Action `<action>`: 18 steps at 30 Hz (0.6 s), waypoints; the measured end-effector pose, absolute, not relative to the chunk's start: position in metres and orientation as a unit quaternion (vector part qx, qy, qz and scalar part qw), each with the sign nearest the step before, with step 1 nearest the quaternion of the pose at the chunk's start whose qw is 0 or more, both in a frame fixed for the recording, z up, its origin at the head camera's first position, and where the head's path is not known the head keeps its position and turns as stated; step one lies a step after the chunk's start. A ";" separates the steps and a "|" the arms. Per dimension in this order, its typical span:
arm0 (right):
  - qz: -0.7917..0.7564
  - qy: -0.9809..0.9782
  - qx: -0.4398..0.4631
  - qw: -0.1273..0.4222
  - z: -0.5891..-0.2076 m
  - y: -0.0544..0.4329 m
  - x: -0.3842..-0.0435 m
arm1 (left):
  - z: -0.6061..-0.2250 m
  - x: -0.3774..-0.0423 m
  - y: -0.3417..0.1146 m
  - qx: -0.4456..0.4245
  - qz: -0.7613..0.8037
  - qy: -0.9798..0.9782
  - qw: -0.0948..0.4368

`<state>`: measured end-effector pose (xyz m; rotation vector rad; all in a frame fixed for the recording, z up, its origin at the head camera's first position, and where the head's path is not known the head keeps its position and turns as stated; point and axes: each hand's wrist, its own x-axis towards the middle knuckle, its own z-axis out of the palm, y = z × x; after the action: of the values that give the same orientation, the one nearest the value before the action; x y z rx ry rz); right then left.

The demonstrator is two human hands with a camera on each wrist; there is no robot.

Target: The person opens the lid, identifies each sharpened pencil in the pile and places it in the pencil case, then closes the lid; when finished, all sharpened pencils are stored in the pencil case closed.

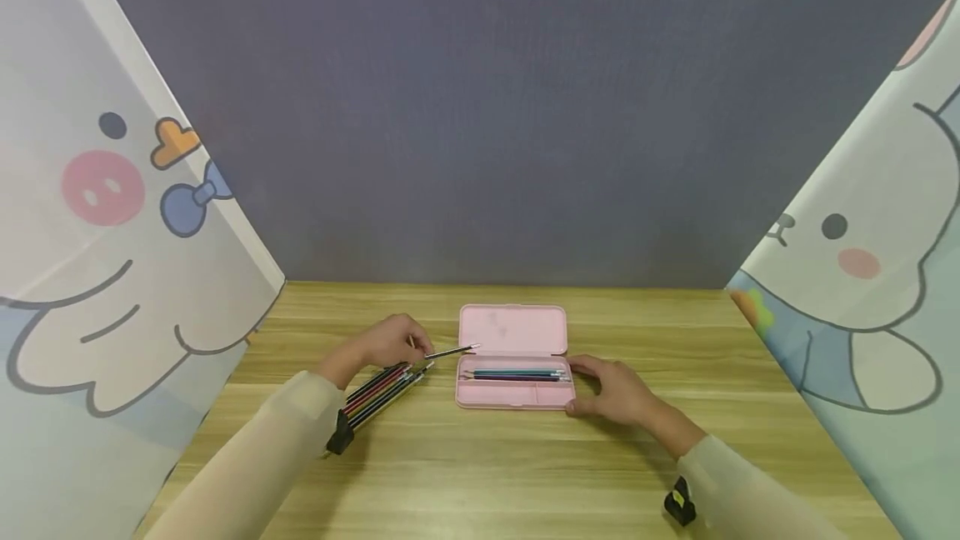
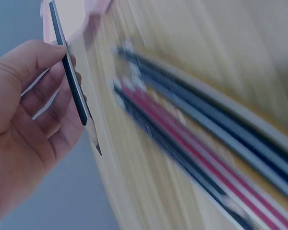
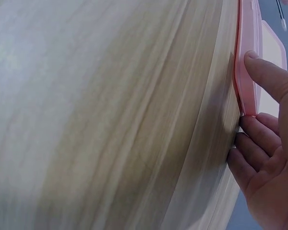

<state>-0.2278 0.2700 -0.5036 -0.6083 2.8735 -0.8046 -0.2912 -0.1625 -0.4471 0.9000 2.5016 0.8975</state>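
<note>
Evidently, left hand point(image 1: 393, 342) pinches a dark pencil point(image 1: 453, 351) between thumb and fingers, pale end directed over the case; likely held partway along so that end stays free. Right hand point(image 1: 618, 390) holds the right end of the pink case point(image 1: 512, 404) between thumb and fingers, presumably to stop it sliding. Case sits on the surface point(image 1: 465, 465), lid point(image 1: 513, 327) folded back; several pencils point(image 1: 517, 375) lie lengthwise in its rear compartment, which seems to suit their length. Loose pencil bundle point(image 1: 386, 394) lies beside the left forearm, probably for short reach.

Left wrist view: sharpened tip near the palm, hidden from the head view. Right wrist view: thumb on the case's front wall; case contents seen only from the head.
</note>
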 end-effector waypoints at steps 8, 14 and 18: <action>-0.269 0.942 -0.192 0.053 -0.504 0.271 -0.229 | -0.448 -0.294 -0.092 0.367 0.291 0.866 0.173; -0.275 0.941 -0.189 0.051 -0.504 0.270 -0.228 | -0.452 -0.295 -0.053 0.354 0.270 0.874 0.195; -0.279 0.940 -0.189 0.050 -0.504 0.268 -0.226 | -0.458 -0.297 -0.037 0.342 0.260 0.878 0.212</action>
<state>-0.2257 0.2683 -0.5042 -0.5768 2.8636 -0.8508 -0.2966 -0.0374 -0.4584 0.9511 2.4381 0.7225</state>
